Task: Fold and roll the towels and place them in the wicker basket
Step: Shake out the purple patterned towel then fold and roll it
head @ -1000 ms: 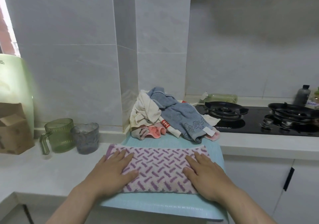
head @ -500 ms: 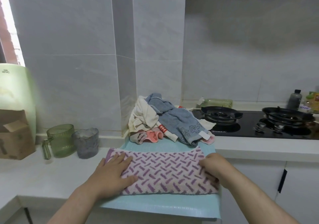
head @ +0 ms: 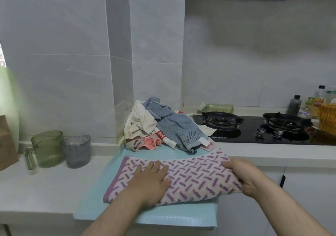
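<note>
A purple-patterned towel (head: pixel 192 177), folded into a long band, was seen lying across a light blue mat (head: pixel 172 215) at the near edge of the white counter (head: pixel 45 186). The left hand (head: pixel 151 181) was laid flat on the towel's left half, with its fingers straight and slightly spread, pressing the cloth down. The right hand (head: pixel 241 175) was closed round the towel's right end, with the thumb on top and the fingers curled beneath, and that end was held lifted a little off the mat.

Just beyond the mat's far edge, against the tiled corner of the wall, a loose pile of towels (head: pixel 163 126) was heaped: cream, blue-grey and pink cloths, unfolded, with a blue-grey one draped toward the near right. The wicker basket (head: pixel 328 119) was only partly seen at the far right edge of the view, beside the black gas hob (head: pixel 251 135); what it held could not be told.

To the left of the mat, a green jug (head: pixel 48 148) and a grey cup (head: pixel 77 151) were stood touching side by side on the counter. Part of a cardboard box (head: pixel 7 145) was seen at the left edge. Some bottles (head: pixel 294 107) were grouped at the far right, behind the hob.
</note>
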Demonstrator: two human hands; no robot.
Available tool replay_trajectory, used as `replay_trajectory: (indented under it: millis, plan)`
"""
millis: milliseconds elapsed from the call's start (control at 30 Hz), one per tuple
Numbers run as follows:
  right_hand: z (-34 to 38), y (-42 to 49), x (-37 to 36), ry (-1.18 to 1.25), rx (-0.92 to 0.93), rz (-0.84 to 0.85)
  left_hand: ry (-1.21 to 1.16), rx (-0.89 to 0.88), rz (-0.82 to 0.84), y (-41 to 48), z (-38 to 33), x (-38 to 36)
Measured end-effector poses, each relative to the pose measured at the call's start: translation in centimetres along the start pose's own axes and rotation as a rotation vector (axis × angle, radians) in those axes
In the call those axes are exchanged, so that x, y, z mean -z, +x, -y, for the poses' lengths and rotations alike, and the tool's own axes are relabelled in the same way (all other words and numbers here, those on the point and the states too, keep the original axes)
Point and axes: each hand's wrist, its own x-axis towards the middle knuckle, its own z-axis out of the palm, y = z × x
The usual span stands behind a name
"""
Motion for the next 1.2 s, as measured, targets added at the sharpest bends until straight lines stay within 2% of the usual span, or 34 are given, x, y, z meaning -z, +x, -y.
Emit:
replay_trajectory:
  millis: [200,267,300,367,533,633,767,933,1033,1100,1133,1200]
  plan:
    - [2.0,-1.1,-0.5,0.275,-0.039,0.139,0.002,0.008,0.005,0.1,0.0,-0.4]
    - [3.6,-1.9,-1.4,0.282,0.004,0.171,-0.101,-0.011,-0.051,-0.3,0.0,-0.2]
    - [4.4,-2.6,-2.1,0.269,0.033,0.183,-0.248,-0.005,-0.097,-0.6,0.2,-0.1]
    - [6.0,-3.6,-3.8,0.254,0.086,0.201,-0.691,0.046,-0.191,-1.0,1.0,0.4]
    - [7.9,-4.6,-9.3,0.249,0.137,0.261,-1.753,0.261,-0.348,-1.6,5.0,1.7]
    - [7.9,-4.2,-13.1,0.178,0.127,0.301,-2.011,0.332,-0.345,-2.8,6.6,2.4]
    - [6.7,-4.4,-18.1,-0.083,0.175,0.287,-2.044,0.394,-0.239,-3.7,7.6,2.9]
    - [3.5,-4.9,-20.7,-0.390,0.329,0.320,-1.980,0.499,-0.237,-4.6,9.1,2.5]
    - [2.8,-5.6,-19.5,-0.398,0.330,0.501,-1.894,0.496,-0.222,-4.9,9.4,1.9]
    - [3.1,-6.2,-17.3,-0.321,0.414,0.557,-1.807,0.484,-0.205,-4.7,9.3,1.9]
    - [2.9,-6.5,-15.8,-0.282,0.487,0.524,-1.745,0.478,-0.193,-4.5,9.2,1.9]
    - [1.5,-6.4,-12.8,-0.347,0.666,0.323,-1.596,0.467,-0.161,-4.2,8.6,2.3]
